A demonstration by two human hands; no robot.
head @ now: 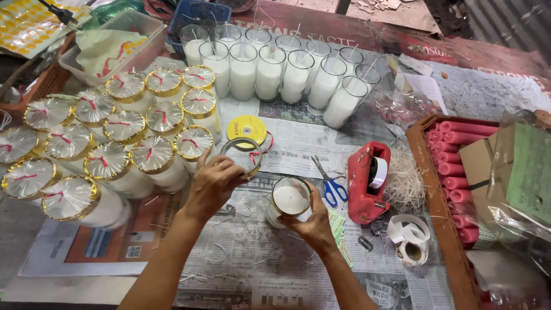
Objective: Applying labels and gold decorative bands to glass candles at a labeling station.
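My right hand [313,223] grips a glass candle [290,199] filled with white wax, standing on the newspaper [247,252]. My left hand [211,185] holds a thin gold ring-shaped band [241,150] just above and left of that candle. A yellow ribbon spool [247,130] with red ribbon lies right behind the band. To the left stand several finished candles [126,152] covered in clear wrap with gold rims and red ties.
Several uncovered glass candles [275,72] with wicks stand at the back. Blue-handled scissors [330,186], a red tape dispenser [368,181] and sticker rolls [408,240] lie to the right. A wooden tray [436,206] holds pink rolls. A plastic tub [112,49] and blue basket [198,14] sit behind.
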